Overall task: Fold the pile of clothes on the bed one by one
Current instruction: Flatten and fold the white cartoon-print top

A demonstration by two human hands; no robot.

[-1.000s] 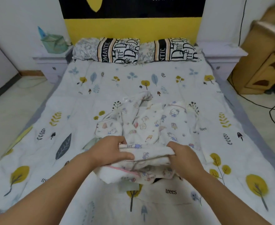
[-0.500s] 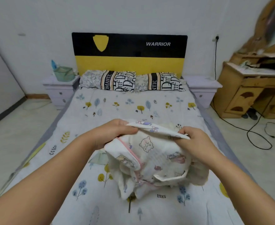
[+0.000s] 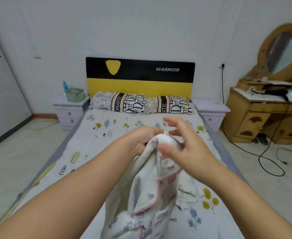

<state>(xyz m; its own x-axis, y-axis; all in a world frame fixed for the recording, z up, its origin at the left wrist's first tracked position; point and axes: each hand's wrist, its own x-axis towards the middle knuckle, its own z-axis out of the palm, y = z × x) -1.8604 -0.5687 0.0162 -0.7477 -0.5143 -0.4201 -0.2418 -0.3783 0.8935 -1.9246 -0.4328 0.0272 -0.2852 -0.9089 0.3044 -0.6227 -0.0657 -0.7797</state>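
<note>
1. left hand (image 3: 141,140) curled tight round the top of a white cartoon-print garment (image 3: 147,192) with pink trim, lifted above the bed (image 3: 83,152).
2. right hand (image 3: 184,149) just beside it, fingers spread and loose, thumb side touching the bunched top of the cloth; not gripping it as far as can be seen, though blurred.
3. both hands close together, nearly touching, over the middle of the bed.
4. garment hanging from the left hand in loose folds, lower part reaching the bottom edge of the view; whether it rests on the bed cannot be told.
5. bed covered in a pale quilt printed with leaves and small trees.
6. two patterned pillows (image 3: 141,103) side by side at the far end, against a black and yellow headboard (image 3: 140,78) marked "warrior".
7. pale nightstand (image 3: 69,111) left of the bed, carrying a green basket (image 3: 74,94); a second nightstand (image 3: 210,111) on the right.
8. wooden dresser (image 3: 262,116) with a mirror at far right, black cables (image 3: 265,163) trailing on the floor near it.
</note>
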